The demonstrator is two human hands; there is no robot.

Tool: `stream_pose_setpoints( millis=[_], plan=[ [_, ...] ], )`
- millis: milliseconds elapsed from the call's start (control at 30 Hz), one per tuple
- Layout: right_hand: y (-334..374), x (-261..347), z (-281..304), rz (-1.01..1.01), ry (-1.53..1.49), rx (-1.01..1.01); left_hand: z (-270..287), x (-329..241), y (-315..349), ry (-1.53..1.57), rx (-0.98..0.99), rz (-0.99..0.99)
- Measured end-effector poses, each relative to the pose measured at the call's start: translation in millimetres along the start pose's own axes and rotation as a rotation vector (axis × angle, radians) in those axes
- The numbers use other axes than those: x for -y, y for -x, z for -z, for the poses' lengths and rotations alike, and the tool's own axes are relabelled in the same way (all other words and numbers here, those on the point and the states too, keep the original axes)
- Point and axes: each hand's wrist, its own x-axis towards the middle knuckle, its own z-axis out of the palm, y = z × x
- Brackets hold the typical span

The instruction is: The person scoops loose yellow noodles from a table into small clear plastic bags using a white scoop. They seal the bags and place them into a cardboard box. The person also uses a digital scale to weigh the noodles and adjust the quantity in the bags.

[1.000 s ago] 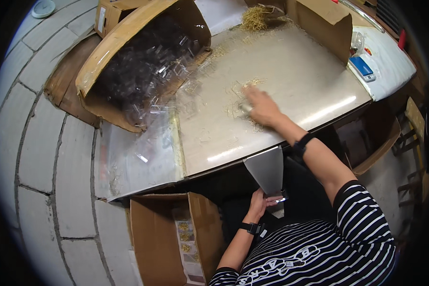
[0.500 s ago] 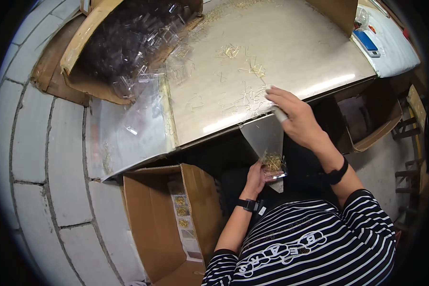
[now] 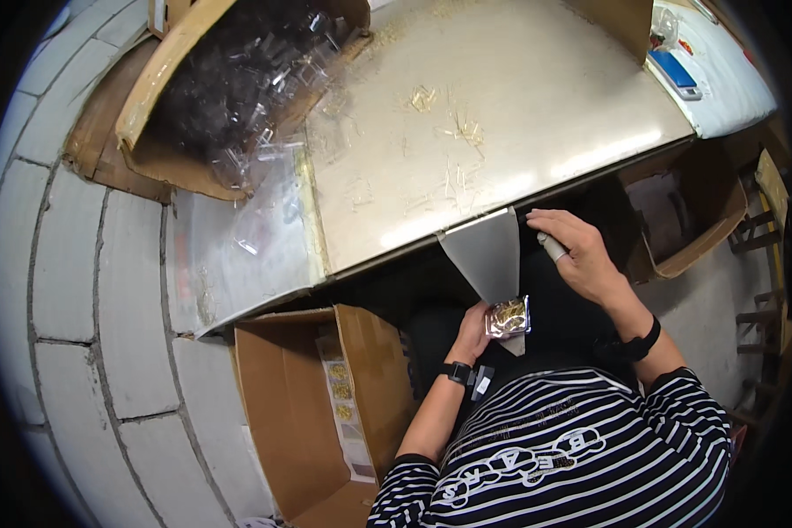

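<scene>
My left hand (image 3: 473, 334) grips a small clear plastic box (image 3: 526, 307) from its left side. Thin gold-coloured metal pieces (image 3: 507, 319) fill it. The box sits at the narrow lower end of a grey chute (image 3: 486, 253) that slopes down from the table's front edge. My right hand (image 3: 583, 253) is off to the right of the chute, holding nothing, its fingers stretched out. One of its fingers wears a pale wrap. More gold-coloured pieces lie loose on the tabletop (image 3: 554, 106), some in small heaps.
At the back left, a cardboard box (image 3: 135, 114) holds many clear plastic boxes. Below the table, an open carton (image 3: 273, 387) has several filled boxes inside along its wall. Another carton (image 3: 678, 255) is under the right side. A blue-topped scale (image 3: 675, 74) rests at far right.
My right hand has drawn back from the table edge toward me and to the right. Loose pieces near the chute mouth are gone from there; the chute is bare. The held box has turned more level.
</scene>
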Motion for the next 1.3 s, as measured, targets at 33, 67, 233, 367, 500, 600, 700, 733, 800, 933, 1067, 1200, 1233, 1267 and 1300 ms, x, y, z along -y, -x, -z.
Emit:
stream_pose_setpoints(
  millis=[33,67,233,367,500,600,700,733,800,933,1067,1200,1233,1267,1300],
  plan=[
    [-5,-2,-4,0.012,-0.010,-0.037,-3,-3,1,0.003,-0.037,-0.015],
    [-15,-2,-8,0.026,-0.019,-0.064,-6,-6,3,-0.011,-0.057,-0.015],
    [-71,-1,-70,0.002,0.435,0.089,20,4,-6,-0.052,0.016,-0.066],
    [-113,7,-121,0.079,0.417,0.220,16,8,-15,-0.048,-0.131,-0.176],
    [-123,1,-135,0.244,0.428,0.310,9,-1,-11,-0.014,-0.021,-0.160],
    [-100,6,-124,0.253,0.349,0.212,7,-12,-1,0.019,-0.005,-0.163],
    [-56,22,-92,0.260,0.351,0.177,3,-13,2,0.045,-0.023,-0.125],
    [-42,25,-82,0.262,0.352,0.213,1,-14,4,0.051,-0.033,-0.092],
    [-19,32,-59,0.248,0.318,0.294,-2,-13,3,0.004,-0.016,-0.119],
    [13,26,-22,0.150,0.120,0.366,-12,-18,6,0.021,0.041,-0.130],
    [31,10,-5,-0.017,0.038,0.410,-5,-14,10,0.012,0.061,0.016],
    [44,4,-2,-0.122,-0.048,0.442,12,-14,28,-0.122,0.127,0.040],
    [45,4,-3,-0.149,-0.057,0.456,6,-20,36,-0.131,0.117,0.007],
    [46,4,-4,-0.176,-0.065,0.471,-1,-26,45,-0.139,0.108,-0.025],
    [47,5,-7,-0.198,-0.076,0.488,-5,-31,52,-0.147,0.094,-0.061]
  ],
)
